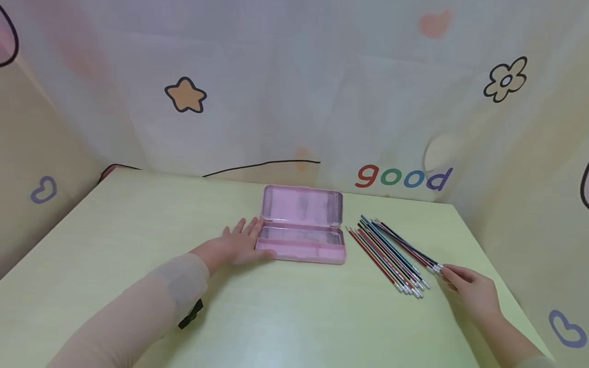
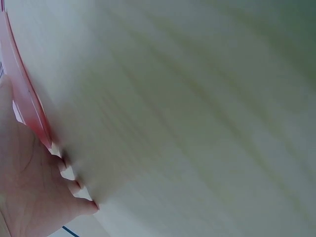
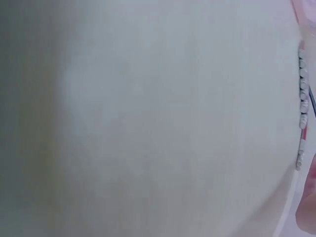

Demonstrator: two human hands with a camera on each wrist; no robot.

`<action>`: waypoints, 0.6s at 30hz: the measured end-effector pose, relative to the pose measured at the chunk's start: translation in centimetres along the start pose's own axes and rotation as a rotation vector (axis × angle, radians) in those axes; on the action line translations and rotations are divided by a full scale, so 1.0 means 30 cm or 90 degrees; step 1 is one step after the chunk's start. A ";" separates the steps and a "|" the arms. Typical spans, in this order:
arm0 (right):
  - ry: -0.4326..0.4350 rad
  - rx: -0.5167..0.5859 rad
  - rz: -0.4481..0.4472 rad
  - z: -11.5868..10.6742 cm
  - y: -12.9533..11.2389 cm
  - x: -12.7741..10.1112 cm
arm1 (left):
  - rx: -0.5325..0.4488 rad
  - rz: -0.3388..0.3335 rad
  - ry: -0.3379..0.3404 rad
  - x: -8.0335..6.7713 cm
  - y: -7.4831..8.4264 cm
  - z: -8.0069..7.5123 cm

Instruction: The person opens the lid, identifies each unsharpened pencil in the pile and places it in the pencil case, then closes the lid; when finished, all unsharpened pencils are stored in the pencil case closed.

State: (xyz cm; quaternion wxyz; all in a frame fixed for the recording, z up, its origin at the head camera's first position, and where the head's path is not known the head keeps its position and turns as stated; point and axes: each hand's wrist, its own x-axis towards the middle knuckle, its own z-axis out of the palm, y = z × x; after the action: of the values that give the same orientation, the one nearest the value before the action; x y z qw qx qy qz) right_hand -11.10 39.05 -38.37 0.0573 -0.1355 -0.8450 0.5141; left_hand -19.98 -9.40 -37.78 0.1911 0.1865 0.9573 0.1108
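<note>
A pink metal pencil case [image 1: 301, 253] lies on the table with its lid [image 1: 301, 205] raised towards the back; its inside looks bare. My left hand [image 1: 236, 246] rests at the case's left side, fingers spread and straight, thumb along the front edge. The left wrist view has that palm [image 2: 29, 182] beside the case's pink edge [image 2: 27, 94]. On the right, my right hand [image 1: 474, 291] pinches the white-tipped ends of a few dark pencils [image 1: 409, 246]. Several more pencils [image 1: 384, 255] lie side by side between the case and those.
A pale yellow table [image 1: 285, 317] bears everything. Behind and at both sides hangs a printed cloth [image 1: 285, 102] with a star, a flower and the word "good". In the right wrist view, a row of pencil ends [image 3: 303, 89] shows at the right edge.
</note>
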 end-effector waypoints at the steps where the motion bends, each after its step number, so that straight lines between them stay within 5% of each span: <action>1: -0.001 0.035 -0.001 -0.006 0.003 -0.003 | -0.001 0.002 -0.001 0.001 0.001 0.001; 6: -0.007 0.156 -0.007 -0.024 -0.001 -0.007 | 0.001 -0.001 -0.005 0.003 0.003 0.003; 18: -0.031 0.255 -0.027 -0.014 -0.027 0.002 | 0.003 -0.005 -0.007 0.006 0.003 -0.003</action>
State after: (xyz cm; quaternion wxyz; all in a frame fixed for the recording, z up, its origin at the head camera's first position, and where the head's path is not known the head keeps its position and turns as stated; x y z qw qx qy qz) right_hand -11.20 39.09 -37.46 0.0738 -0.0910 -0.7296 0.6737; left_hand -20.13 -9.26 -37.74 0.1966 0.1837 0.9572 0.1064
